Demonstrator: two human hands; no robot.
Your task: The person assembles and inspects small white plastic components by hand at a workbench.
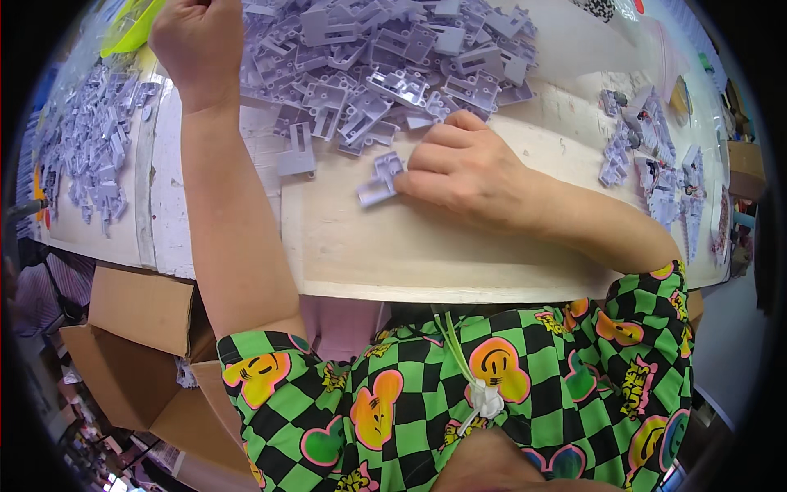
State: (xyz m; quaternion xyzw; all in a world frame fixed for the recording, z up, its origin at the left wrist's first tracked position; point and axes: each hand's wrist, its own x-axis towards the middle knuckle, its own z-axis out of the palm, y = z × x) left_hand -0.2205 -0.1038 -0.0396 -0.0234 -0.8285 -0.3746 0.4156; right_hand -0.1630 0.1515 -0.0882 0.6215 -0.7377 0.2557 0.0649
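My right hand [463, 168] rests low over the pale work board [426, 254], its fingers bent around one end of a small lavender-grey plastic part [380, 182]. That part has open rectangular pockets and lies at or just above the board. Beyond it spreads a big heap of lavender plastic housings [393, 70], and a single loose housing [297, 152] lies at its near left edge. My left hand [197, 41] is stretched far forward, left of the heap, beside a lime-green tray [131, 29]. Its fingers are curled closed, and whatever they hold is hidden.
Smaller lavender parts [102, 152] are strewn on the table's left side, past a grey strip [143, 180]. Partly assembled pieces with dark fittings [656, 176] lie at the right. Below the table's left edge stands an open cardboard box [123, 369].
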